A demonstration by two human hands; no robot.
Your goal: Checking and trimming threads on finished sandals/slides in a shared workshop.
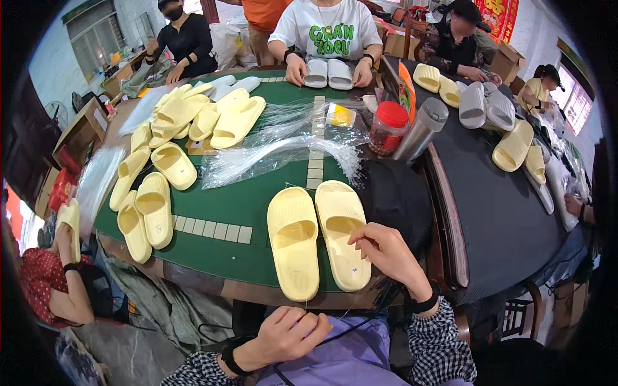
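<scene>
Two pale yellow slippers lie side by side at the near table edge, toes pointing away: the left slipper (294,257) and the right slipper (351,260). A thin clear strand (307,307) runs from the left slipper's heel down to my left hand (286,334). That hand is closed just below the table edge, its fingertips pinched at the strand. My right hand (389,254) hovers over the right slipper's footbed, fingers curled and thumb near the index finger. Whatever it pinches is too fine to make out.
A bundle of clear plastic strands (283,157) lies on the green mat (212,264). More yellow slippers (154,206) pile up at left. A red-lidded jar (388,128) and a steel flask (421,132) stand far right. Opposite, a person holds white slippers (328,74).
</scene>
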